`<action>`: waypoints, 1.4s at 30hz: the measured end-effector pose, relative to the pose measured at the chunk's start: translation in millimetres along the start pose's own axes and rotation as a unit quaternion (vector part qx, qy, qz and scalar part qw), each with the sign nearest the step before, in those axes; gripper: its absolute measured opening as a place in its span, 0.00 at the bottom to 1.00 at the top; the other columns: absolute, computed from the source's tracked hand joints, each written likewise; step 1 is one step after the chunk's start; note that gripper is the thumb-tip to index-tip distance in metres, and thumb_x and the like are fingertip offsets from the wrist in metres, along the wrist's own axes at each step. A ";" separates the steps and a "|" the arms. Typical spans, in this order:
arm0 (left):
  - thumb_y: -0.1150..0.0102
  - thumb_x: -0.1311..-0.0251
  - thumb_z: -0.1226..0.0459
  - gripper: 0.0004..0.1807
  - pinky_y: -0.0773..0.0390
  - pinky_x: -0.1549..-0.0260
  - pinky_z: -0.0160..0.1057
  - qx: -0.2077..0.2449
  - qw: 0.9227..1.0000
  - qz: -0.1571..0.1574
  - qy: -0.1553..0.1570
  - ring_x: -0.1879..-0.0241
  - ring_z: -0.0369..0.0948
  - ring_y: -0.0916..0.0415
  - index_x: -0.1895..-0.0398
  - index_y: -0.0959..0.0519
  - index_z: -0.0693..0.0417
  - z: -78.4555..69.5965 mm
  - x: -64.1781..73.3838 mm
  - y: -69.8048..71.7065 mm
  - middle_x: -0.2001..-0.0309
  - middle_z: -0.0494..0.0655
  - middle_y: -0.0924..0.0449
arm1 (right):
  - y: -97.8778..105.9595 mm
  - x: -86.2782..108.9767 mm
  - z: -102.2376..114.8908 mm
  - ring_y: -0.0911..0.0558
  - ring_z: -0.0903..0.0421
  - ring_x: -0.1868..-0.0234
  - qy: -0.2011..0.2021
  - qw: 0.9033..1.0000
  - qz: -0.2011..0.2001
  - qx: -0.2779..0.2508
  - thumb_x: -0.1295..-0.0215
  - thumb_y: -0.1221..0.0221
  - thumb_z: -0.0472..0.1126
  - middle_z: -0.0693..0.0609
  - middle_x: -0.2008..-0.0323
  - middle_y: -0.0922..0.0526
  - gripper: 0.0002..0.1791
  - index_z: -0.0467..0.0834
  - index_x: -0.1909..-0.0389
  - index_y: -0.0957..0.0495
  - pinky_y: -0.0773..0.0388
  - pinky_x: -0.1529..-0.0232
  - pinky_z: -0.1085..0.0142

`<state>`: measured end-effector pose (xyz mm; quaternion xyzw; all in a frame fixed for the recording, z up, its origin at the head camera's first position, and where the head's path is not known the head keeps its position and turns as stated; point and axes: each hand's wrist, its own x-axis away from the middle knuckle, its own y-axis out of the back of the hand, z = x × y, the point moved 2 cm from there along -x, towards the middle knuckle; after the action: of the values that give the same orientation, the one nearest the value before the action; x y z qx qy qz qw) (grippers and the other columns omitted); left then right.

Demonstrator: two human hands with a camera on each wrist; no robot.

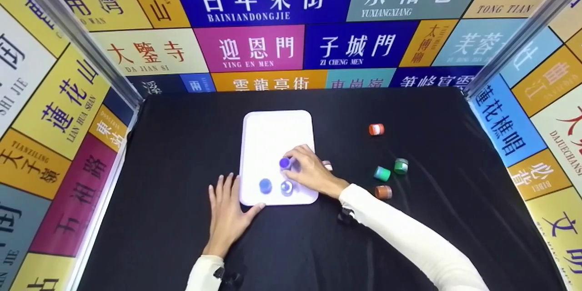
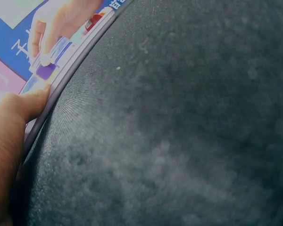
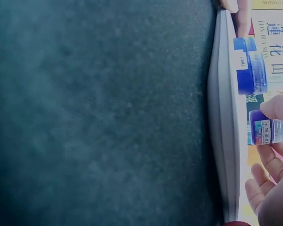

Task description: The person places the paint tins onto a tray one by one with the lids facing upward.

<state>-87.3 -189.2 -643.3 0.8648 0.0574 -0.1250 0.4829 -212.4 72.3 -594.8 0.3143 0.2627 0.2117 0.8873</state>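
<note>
Paint jars at a white tray, seen from head and wrists. The right hand covered part of the purple paint jar, and one pale-labelled jar was largely hidden behind that hand. Glare washed out the contents of the clear-topped jar; in the right wrist view the blue paint jar bore a "deli" label, while the purple jar's smaller print was hard to read. Both white sleeves were cut off by the lower border of the head view.

The right hand pinched the purple jar between thumb and fingers, the gap closed down to the jar's width; the jar was over the tray, though whether its base touched could not be told. The left hand gripped nothing, its fingers extended and thumb spread wide, touching the tray's near left corner.

The right forearm slanted in from the lower right, the left from below. Right of the tray, on black cloth, lay a red jar, two green jars and an orange-brown jar
</note>
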 end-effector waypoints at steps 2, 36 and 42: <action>0.28 0.39 0.32 0.59 0.64 0.18 0.71 0.000 1.000 0.001 0.001 0.14 0.65 0.52 0.16 0.34 0.62 -0.1 0.0 0.3 0.17 0.66 0.37 | -3.8 -2.2 -1.6 0.21 0.48 0.45 -0.001 1.000 0.005 -0.001 0.36 0.24 0.38 0.49 0.53 0.15 0.17 0.41 0.48 0.14 0.22 0.39 0.55; 0.29 0.39 0.32 0.59 0.62 0.18 0.73 -0.006 1.000 -0.010 -0.011 0.15 0.67 0.49 0.17 0.33 0.63 0.4 -1.0 -0.3 0.19 0.68 0.36 | -33.8 -23.0 3.7 0.21 0.47 0.43 -0.016 0.998 0.037 -0.051 0.38 0.21 0.41 0.48 0.52 0.11 0.19 0.43 0.47 0.12 0.26 0.35 0.52; 0.28 0.40 0.32 0.59 0.60 0.19 0.73 -0.007 1.000 -0.018 -0.016 0.16 0.68 0.48 0.18 0.32 0.63 0.9 -0.7 -0.5 0.19 0.68 0.35 | -36.1 -24.0 7.4 0.21 0.47 0.42 -0.021 0.998 0.037 -0.046 0.37 0.22 0.41 0.48 0.52 0.11 0.19 0.43 0.47 0.12 0.26 0.35 0.51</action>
<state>-88.3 -189.7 -644.0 0.8579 0.0659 -0.1475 0.4878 -218.9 30.3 -606.1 0.2876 0.2219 0.2498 0.8976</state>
